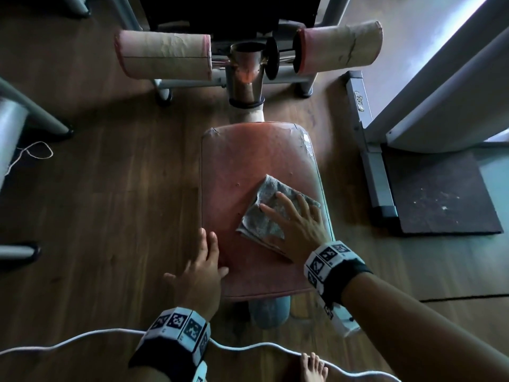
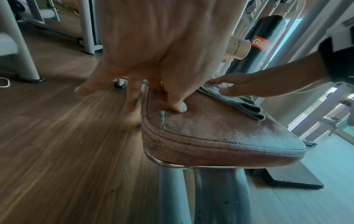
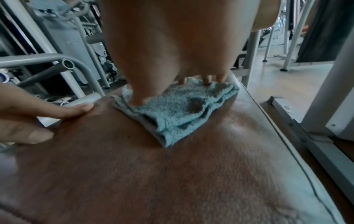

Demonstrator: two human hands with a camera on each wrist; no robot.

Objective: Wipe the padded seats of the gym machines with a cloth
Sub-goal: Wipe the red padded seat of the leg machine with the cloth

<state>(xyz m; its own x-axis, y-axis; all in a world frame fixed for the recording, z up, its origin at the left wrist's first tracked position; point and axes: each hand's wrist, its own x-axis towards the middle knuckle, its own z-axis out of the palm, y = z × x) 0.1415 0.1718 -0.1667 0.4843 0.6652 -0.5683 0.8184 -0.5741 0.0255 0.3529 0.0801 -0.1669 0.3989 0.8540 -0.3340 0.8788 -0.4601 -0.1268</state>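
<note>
On a wood floor [image 1: 96, 188] among grey frames, the worn red seat [image 1: 242, 166] carries the cloth [image 1: 264, 216] under the flat right hand [image 1: 297, 227] (left hand [image 1: 198, 274], fingers straight, rests on its edge).

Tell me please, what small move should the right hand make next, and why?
Probably slide the folded grey-blue terry cloth leftward. The right hand presses it flat near the right edge of the worn red padded seat, while the left hand rests on the left edge, where the seat lies uncovered.
</note>
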